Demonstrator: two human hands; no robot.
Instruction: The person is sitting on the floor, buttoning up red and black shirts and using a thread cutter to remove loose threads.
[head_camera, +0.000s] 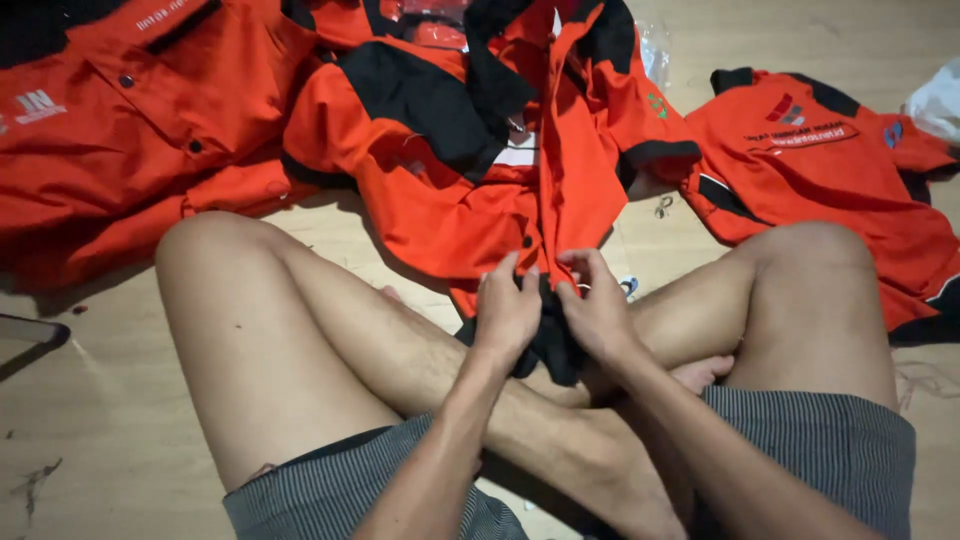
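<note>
Orange and black fabric fills the middle of the frame: an orange work shirt (480, 190) with black panels lies open on the wooden floor (90, 400), its lower hem drawn onto the crossed bare legs of the seated person. Both hands meet at that hem, just below the centre of the picture. The left hand (505, 315) is curled narrow, fingers and thumb pinching the black lower edge of the shirt; the right hand (598, 312) is likewise closed in a pinch on the same edge, right beside the button placket (545, 170) that runs up the frame.

Judging by the grip, the step in hand is close work on the hem or lowest button area of this shirt, with the cloth held taut between two pinches. The next move would call for fine fingertip control while keeping that tension; exactly what is between the fingers is too small to tell.

A second orange shirt (110, 130) lies at upper left, and a third orange shirt (830, 170) at upper right, its back uppermost. No container is visible; a clear plastic bag (655, 50) shows at top centre-right, contents hidden.
</note>
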